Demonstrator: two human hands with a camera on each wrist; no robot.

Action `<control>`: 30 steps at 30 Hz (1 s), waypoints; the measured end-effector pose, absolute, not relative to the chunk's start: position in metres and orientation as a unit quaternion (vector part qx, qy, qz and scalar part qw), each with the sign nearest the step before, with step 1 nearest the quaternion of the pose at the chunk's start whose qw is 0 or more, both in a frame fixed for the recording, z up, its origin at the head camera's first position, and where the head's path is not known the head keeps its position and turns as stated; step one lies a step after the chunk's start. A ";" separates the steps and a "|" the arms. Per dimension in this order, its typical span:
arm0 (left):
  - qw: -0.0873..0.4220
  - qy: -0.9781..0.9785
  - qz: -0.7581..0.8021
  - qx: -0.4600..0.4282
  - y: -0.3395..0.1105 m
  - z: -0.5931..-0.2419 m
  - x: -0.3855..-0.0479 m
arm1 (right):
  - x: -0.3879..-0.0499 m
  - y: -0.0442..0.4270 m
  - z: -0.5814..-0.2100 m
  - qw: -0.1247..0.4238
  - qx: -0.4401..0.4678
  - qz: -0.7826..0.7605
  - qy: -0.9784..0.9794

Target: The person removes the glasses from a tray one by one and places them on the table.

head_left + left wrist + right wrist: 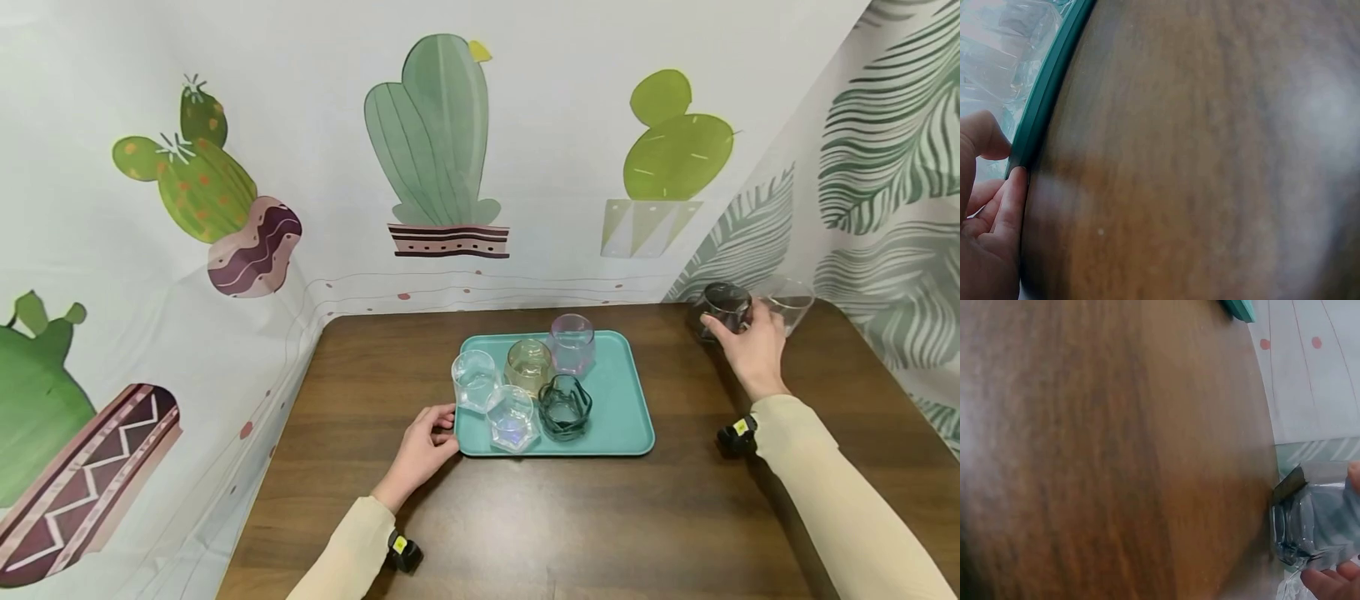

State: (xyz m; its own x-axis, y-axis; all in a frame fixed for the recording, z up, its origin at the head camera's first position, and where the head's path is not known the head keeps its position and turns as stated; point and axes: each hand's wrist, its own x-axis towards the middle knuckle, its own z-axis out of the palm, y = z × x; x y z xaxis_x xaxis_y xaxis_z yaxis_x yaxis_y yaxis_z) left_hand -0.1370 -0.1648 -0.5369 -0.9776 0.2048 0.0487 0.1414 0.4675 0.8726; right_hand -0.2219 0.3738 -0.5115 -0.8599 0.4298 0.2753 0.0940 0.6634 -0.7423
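Observation:
At the tray's left edge my left hand [422,448] holds the rim of the teal tray [618,417], with curled fingers [1011,206] against it. Several glasses stand on the tray: a clear one [474,379], a clear iridescent one [512,421], an amber one [529,367], a pinkish-purple one [572,343] and a dark green one [565,408]. At the far right of the table my right hand [753,350] grips a dark grey glass [1325,512] between thumb and fingers. Right beside that hand is a clear glass [793,302], partly hidden behind the fingers.
The brown wooden table [525,525] spreads beneath everything. Its back edge meets a white wall cloth [555,167] printed with cacti. Leaf-patterned cloth [885,167] hangs at the right, close behind the dark grey and clear glasses.

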 end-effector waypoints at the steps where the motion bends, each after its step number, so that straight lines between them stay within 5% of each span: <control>1: 0.031 0.856 0.506 0.101 -0.165 -0.537 -0.137 | -0.222 0.373 -0.511 0.221 -0.148 0.380 -0.886; 30: 0.025 0.856 0.506 0.106 -0.166 -0.540 -0.138 | -0.221 0.369 -0.513 0.249 -0.202 0.371 -0.871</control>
